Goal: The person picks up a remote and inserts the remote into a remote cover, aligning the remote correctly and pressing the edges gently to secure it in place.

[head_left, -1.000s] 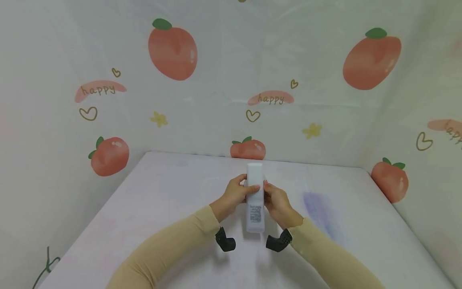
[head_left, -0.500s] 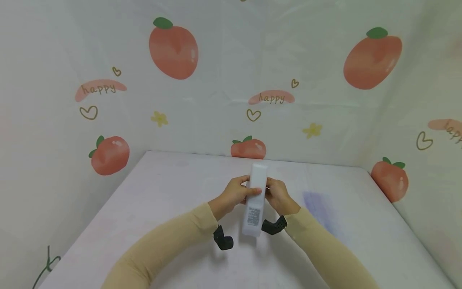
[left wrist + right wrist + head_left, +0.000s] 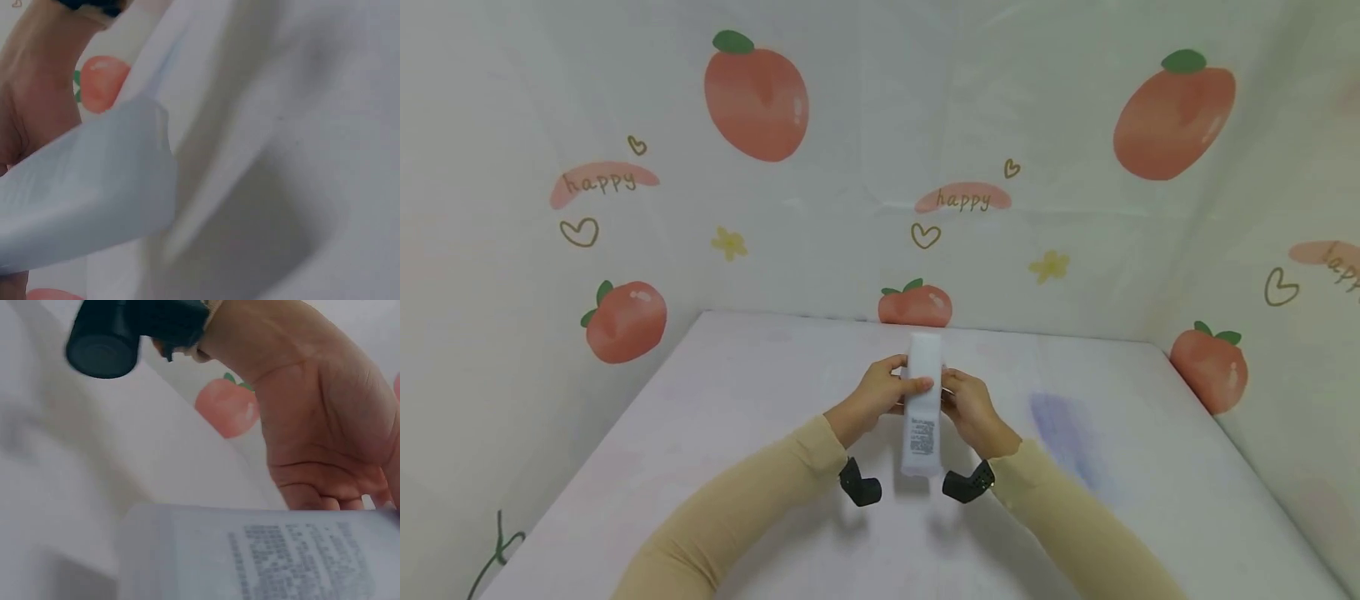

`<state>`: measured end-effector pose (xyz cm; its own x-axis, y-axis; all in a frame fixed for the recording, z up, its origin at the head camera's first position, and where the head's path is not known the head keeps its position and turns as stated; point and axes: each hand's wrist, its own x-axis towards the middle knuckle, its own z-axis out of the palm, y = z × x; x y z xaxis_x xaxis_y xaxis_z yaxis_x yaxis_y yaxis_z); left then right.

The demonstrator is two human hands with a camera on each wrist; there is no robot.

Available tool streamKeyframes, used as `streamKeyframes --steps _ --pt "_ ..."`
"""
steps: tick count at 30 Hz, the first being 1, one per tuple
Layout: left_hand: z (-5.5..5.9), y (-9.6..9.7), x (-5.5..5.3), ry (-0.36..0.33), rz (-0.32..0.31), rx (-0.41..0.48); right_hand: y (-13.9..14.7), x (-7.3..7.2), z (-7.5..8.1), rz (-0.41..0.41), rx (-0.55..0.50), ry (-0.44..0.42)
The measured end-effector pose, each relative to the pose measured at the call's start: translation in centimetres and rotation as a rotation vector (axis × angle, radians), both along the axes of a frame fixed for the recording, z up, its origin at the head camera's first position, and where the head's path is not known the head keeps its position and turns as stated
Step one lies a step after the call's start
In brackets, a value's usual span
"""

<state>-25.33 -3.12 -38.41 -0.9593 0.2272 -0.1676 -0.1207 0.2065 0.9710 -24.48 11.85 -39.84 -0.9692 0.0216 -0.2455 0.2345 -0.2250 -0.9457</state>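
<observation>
A long white box-shaped thing with rounded edges [image 3: 922, 408] stands near upright between the two hands, its lower end above the table. Small dark print covers part of the side toward me, readable as lines in the right wrist view [image 3: 300, 556]. My left hand [image 3: 871, 398] grips it from the left, thumb across the front and the other fingers going behind. From the other side, my right hand [image 3: 976, 410] holds its right edge with bent fingers, whose tips are partly hidden behind it. Its smooth pale lower end [image 3: 125, 181] fills the left of the left wrist view.
The white table [image 3: 737, 517] runs back to a curtain [image 3: 850, 167] printed with peaches and the word happy. Black wrist cameras [image 3: 859, 486] sit under both cuffs. A green cord [image 3: 500, 550] lies at the far left.
The white thing leaned with its top to the right half a second ago; now it is straighter and a little farther left. Both hands moved along with it.
</observation>
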Motion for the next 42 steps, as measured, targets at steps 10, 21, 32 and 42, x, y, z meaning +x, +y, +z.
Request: streamKeyframes --steps 10,21,32,42 --pt "-0.3 0.2 0.5 0.072 -0.064 -0.014 0.6 1.5 0.4 0.211 0.033 0.08" --pt "-1.0 -0.2 0.6 0.023 -0.021 0.147 2.5 0.9 0.9 0.127 0.074 0.044" --pt "-1.1 1.2 1.3 -0.082 0.176 0.299 2.6 1.2 1.5 0.286 0.233 0.119" --pt "-0.8 1.2 -0.3 -0.123 0.303 0.277 0.9 1.7 1.7 0.28 0.391 0.126"
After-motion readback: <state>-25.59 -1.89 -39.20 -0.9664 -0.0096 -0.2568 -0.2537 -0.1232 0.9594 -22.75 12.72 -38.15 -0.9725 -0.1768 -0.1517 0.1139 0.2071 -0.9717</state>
